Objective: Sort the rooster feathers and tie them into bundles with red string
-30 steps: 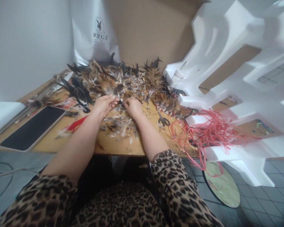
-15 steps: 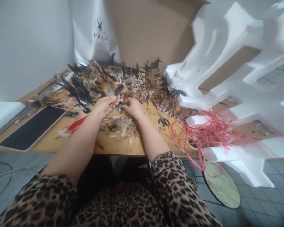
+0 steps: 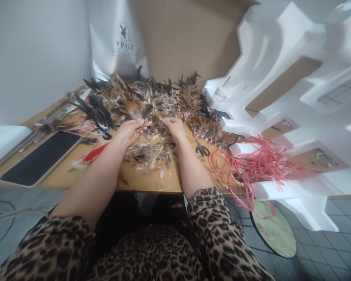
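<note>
Over the front of a heap of brown, white and black feathers [image 3: 160, 99], my left hand [image 3: 131, 132] is closed in a pinch on a small feather whose pale tuft [image 3: 139, 114] seems to rise above the thumb. My right hand [image 3: 174, 127] is closed too, fingertips pinched, a short gap to the right of the left one. What it pinches, if anything, is too small to make out. Loose small feathers [image 3: 150, 154] lie scattered on the wooden table [image 3: 152, 183] below both hands. Longer black feathers [image 3: 96, 113] rest left of the heap.
A phone [image 3: 41, 158] lies at the left, with red feathers [image 3: 96, 153] beside my left forearm. Scissors [image 3: 201, 148] are right of my right wrist. Tangled red ribbon [image 3: 260, 162] spreads over white foam pieces [image 3: 280, 191] at the right. A silver bag [image 3: 117, 43] stands behind.
My right hand has moved right and slightly up, away from my left hand, widening the gap between them. The left hand has stayed nearly still.
</note>
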A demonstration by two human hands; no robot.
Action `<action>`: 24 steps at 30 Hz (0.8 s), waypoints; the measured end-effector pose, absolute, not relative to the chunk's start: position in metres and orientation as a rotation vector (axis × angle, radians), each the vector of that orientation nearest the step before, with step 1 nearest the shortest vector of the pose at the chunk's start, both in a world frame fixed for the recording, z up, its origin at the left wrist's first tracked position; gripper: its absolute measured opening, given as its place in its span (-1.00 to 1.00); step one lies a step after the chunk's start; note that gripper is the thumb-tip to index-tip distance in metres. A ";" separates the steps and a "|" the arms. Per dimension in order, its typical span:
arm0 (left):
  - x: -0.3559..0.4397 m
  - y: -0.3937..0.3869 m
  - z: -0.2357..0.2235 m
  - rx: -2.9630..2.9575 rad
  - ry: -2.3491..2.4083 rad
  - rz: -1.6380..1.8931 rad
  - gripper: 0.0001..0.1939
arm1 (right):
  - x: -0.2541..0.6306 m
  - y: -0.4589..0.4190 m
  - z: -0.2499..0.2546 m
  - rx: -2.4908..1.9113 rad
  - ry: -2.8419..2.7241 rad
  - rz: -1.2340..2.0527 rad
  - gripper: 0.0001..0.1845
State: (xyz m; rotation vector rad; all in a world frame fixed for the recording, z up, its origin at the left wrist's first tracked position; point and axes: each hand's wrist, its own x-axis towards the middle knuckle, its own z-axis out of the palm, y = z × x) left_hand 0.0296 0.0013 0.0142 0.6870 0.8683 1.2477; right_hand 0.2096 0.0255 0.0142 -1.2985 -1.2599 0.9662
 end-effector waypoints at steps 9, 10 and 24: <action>0.031 0.001 0.014 0.669 0.846 1.215 -0.98 | 0.194 0.017 0.022 -1.059 -0.956 1.423 -0.80; 0.031 0.000 0.014 0.667 0.843 1.214 -0.97 | 0.192 0.016 0.022 -1.059 -0.969 1.422 -0.79; 0.031 0.003 0.008 0.700 0.813 1.166 -0.96 | 0.174 0.008 0.014 -0.981 -1.100 1.398 -0.72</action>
